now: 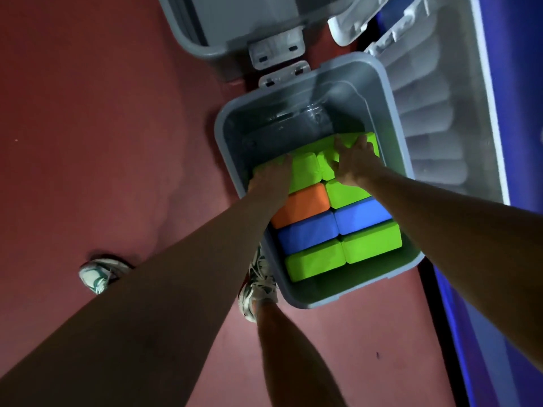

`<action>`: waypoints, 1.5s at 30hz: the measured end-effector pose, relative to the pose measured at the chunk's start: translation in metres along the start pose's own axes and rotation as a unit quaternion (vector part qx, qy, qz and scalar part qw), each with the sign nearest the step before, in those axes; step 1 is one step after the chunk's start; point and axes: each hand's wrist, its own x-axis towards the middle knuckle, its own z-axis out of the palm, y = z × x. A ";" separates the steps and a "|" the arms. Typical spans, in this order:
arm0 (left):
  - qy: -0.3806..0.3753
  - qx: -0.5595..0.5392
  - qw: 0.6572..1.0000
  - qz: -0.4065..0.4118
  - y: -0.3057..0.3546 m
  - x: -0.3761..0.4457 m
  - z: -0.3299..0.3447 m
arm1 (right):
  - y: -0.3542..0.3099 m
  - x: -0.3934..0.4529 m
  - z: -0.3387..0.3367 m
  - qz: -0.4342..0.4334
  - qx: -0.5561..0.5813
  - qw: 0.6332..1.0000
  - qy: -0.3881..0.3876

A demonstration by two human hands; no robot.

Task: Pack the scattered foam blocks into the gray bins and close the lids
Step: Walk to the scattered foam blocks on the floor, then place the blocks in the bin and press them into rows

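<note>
A gray bin [229,148] stands open on the red floor, its lid [435,118] swung out to the right. Inside lie several foam blocks in two columns: green ones [316,264] at the near end, two blue [308,232], one orange [302,205], more green farther in. My left hand [271,179] presses on a green block [305,168] at the far left of the stack. My right hand [354,158] lies on the far right green block [368,141], fingers spread over its top and far edge. The bin's far end holds no blocks.
A second gray bin [205,39] stands open beyond the first, its latch [276,49] facing this one. A blue mat [517,142] runs along the right. My two feet in white sneakers [258,289] stand on the red floor left of the bin.
</note>
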 end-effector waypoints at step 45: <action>0.135 -0.576 0.720 -0.363 -0.707 -0.627 0.048 | -0.914 -0.350 -0.075 -0.355 0.107 0.918 -0.141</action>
